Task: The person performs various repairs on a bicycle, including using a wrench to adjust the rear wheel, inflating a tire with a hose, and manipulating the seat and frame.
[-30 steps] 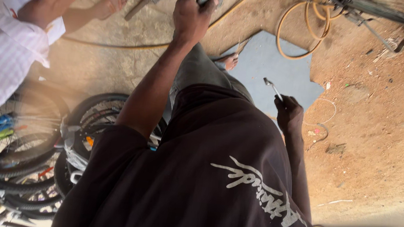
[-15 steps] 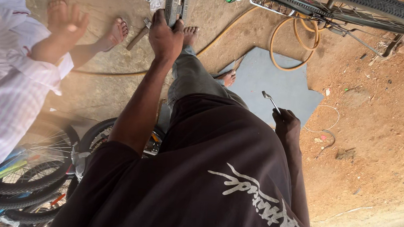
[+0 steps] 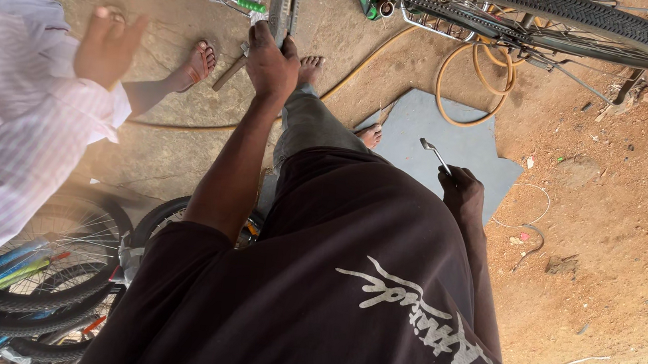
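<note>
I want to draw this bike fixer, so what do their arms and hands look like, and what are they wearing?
Both arms are bare from the short sleeves down. The left hand and right hand wear no gloves, and no rings, watch or bands show. The shirt is dark brownish-black with short sleeves and a pale scribbly printed mark on it. The trousers are grey.
</note>
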